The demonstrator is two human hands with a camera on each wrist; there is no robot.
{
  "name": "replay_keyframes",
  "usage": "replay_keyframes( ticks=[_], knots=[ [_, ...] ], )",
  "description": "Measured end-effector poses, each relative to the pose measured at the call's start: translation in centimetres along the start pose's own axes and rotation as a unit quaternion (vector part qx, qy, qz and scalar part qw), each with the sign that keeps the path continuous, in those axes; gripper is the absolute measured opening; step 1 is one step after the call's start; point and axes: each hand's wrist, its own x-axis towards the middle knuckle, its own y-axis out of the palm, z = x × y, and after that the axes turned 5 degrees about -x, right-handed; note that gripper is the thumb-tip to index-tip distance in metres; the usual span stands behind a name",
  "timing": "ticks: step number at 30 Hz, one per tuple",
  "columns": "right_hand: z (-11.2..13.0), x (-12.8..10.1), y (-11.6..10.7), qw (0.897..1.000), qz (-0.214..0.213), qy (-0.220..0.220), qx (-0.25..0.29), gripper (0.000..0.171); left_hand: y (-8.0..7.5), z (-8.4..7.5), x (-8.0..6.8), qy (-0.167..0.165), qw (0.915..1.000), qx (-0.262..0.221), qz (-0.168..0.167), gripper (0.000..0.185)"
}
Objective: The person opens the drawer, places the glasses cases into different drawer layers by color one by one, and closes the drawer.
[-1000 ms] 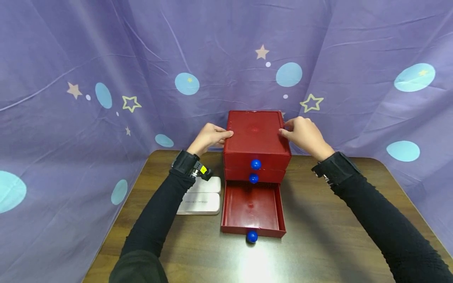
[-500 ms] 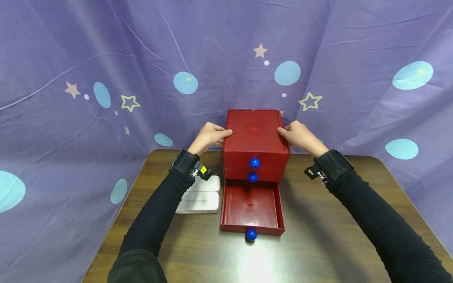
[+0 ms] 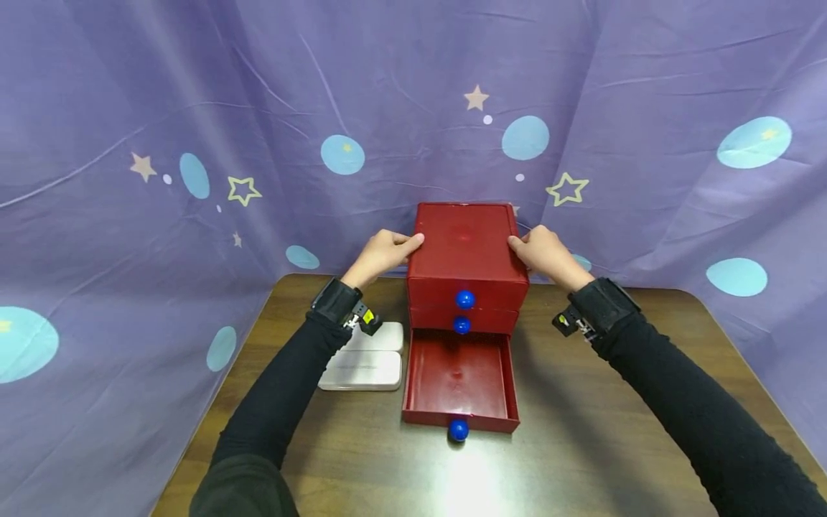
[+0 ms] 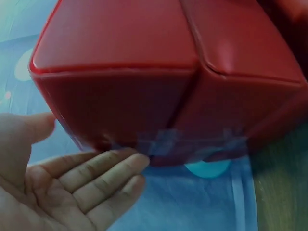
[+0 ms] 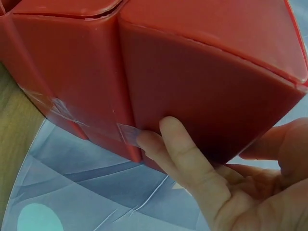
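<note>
Head view showed a red drawer box (image 3: 466, 248) standing at the back middle of a brown table (image 3: 581, 431), right against a purple curtain (image 3: 194, 108). Its bottom drawer (image 3: 460, 384) was pulled out toward the person, and the two above it were closed, each with a blue knob (image 3: 464, 299). The left hand (image 3: 381, 253) lay against the box's left side with the thumb over the top edge; the right hand (image 3: 545, 253) did the same on the right side. In the wrist views the fingers (image 4: 96, 173) of the left hand were straight and loosely spread beside the wall, and those of the right hand (image 5: 180, 154) pressed flat against it. Neither hand was curled round anything.

The box looked like stiff, glossy plastic, probably light and a little slippery, so a squeeze from both flat sides seemed the sound hold; the open drawer might slide if the box tipped forward. Two pale flat cases (image 3: 362, 370) lay just left of the open drawer.
</note>
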Motion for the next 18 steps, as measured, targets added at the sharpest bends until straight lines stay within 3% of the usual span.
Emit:
replay_keyframes(
  ticks=[11,18],
  knots=[
    [-0.3,-0.1,0.2,1.0,-0.002,-0.002,0.02,0.05,-0.1,4.0,-1.8,0.038,0.9976,0.058,0.004,0.042],
    [-0.3,-0.1,0.1,0.999,0.001,0.004,0.032,0.052,-0.4,7.1,-3.2,0.03,0.9909,0.122,0.049,0.032]
  ],
)
